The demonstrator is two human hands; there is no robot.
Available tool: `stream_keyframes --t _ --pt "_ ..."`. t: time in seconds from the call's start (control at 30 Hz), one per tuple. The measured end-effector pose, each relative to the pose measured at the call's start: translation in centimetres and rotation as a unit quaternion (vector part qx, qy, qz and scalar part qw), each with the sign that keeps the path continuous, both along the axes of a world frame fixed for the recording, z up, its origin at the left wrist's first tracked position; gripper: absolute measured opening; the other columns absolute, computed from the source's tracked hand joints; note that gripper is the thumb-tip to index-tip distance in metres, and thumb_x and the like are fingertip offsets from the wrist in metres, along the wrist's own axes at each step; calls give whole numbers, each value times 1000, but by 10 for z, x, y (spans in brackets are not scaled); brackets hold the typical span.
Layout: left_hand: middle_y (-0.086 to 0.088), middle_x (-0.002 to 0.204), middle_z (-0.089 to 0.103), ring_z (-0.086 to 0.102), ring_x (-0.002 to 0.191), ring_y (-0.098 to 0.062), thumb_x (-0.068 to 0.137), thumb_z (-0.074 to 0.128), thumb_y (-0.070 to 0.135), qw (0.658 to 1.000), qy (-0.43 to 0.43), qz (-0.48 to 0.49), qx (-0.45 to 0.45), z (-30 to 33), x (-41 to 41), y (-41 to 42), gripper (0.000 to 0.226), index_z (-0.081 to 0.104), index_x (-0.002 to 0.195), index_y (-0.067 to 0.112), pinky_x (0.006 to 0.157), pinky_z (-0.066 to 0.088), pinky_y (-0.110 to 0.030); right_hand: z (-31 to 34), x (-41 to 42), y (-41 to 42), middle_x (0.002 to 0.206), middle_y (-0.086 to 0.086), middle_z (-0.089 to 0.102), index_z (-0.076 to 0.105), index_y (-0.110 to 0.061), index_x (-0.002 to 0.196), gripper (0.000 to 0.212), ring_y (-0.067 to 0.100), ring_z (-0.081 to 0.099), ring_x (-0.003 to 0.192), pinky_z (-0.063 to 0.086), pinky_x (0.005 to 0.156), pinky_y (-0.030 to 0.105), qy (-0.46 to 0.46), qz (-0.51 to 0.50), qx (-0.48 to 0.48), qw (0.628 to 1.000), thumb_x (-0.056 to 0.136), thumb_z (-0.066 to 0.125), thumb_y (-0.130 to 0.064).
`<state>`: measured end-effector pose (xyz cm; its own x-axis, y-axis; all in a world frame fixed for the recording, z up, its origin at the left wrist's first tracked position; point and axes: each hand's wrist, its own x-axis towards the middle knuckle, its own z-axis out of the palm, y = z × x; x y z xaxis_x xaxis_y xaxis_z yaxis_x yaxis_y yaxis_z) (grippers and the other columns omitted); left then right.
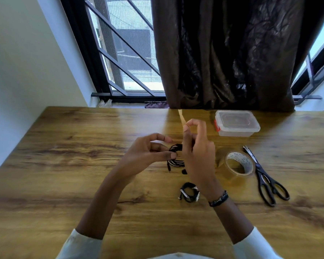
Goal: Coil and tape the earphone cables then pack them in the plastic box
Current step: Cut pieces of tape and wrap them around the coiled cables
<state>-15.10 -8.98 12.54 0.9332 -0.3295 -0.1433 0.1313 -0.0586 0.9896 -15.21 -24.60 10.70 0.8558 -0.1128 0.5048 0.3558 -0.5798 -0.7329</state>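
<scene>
A black coiled earphone cable (175, 157) is held above the wooden table (64, 165) at the centre. My left hand (148, 150) pinches the coil's left side between thumb and fingers. My right hand (196, 146) is just right of the coil and pinches a short strip of clear tape (181, 116) that stands upward from its fingertips. A second black coil (189, 191), with tape around it, lies on the table nearer me. The clear plastic box (236, 123) with its lid on and a red clip stands at the back right.
A roll of clear tape (238, 166) lies right of my right hand. Black scissors (264, 176) lie beside the roll. A dark curtain (232, 53) and a barred window (123, 53) are behind the table's far edge.
</scene>
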Motion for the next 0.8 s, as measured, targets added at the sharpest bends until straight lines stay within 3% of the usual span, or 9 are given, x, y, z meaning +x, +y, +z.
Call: stream_keyframes --t 0.1,0.2,0.27,0.33,0.5,0.53,0.67,0.8 --pt "-12 87 75 72 81 -17 70 78 8 999 -16 24 -15 2 -2 -2 32 69 99 0 70 55 -18 1 -2 -3 48 -7 42 48 -20 108 12 10 42 38 27 34 20 14 5 14 1000 102 42 -29" --pt "-12 84 75 72 78 -18 65 80 13 999 -28 37 3 7 -3 -3 30 72 92 2 71 56 -20 10 0 -13 65 -5 60 53 -20 105 11 7 58 53 50 46 31 52 25 -27 998 99 49 -29" --pt "-12 81 75 73 77 -19 65 81 12 998 -38 32 33 13 -2 -1 29 71 90 4 69 56 -21 25 4 -27 84 -8 66 59 -19 101 9 3 65 75 55 64 18 65 39 -62 995 95 56 -26" --pt "-12 79 75 73 76 -19 67 82 9 997 -44 21 64 19 0 1 29 67 92 7 68 54 -20 47 10 -42 92 -9 66 63 -18 98 7 1 64 85 51 74 10 69 81 -72 992 91 63 -19" --pt "-10 78 76 73 79 -24 66 85 15 991 -65 3 115 31 2 0 37 57 90 12 78 54 -35 97 16 -55 79 -21 65 68 -23 88 13 -18 61 79 39 64 -6 105 196 -157 962 84 73 -11" --pt "-9 78 76 73 78 -22 65 85 16 990 -71 0 124 33 2 -1 37 57 89 12 78 55 -35 104 18 -54 79 -21 66 69 -22 89 12 -18 61 79 40 64 -5 122 217 -184 951 84 73 -12" --pt "-2 76 76 73 74 -13 66 86 16 980 -108 -8 166 40 1 -4 36 56 86 15 70 54 -27 114 31 -47 92 -7 73 67 -17 98 15 2 69 86 54 84 19 218 312 -244 892 85 72 -12" --pt "1 74 76 73 73 -11 64 87 19 969 -150 -17 195 45 -2 -2 36 57 85 14 75 59 -32 115 46 -42 96 0 76 63 -14 104 21 4 72 87 55 82 17 301 371 -224 849 85 70 -9"
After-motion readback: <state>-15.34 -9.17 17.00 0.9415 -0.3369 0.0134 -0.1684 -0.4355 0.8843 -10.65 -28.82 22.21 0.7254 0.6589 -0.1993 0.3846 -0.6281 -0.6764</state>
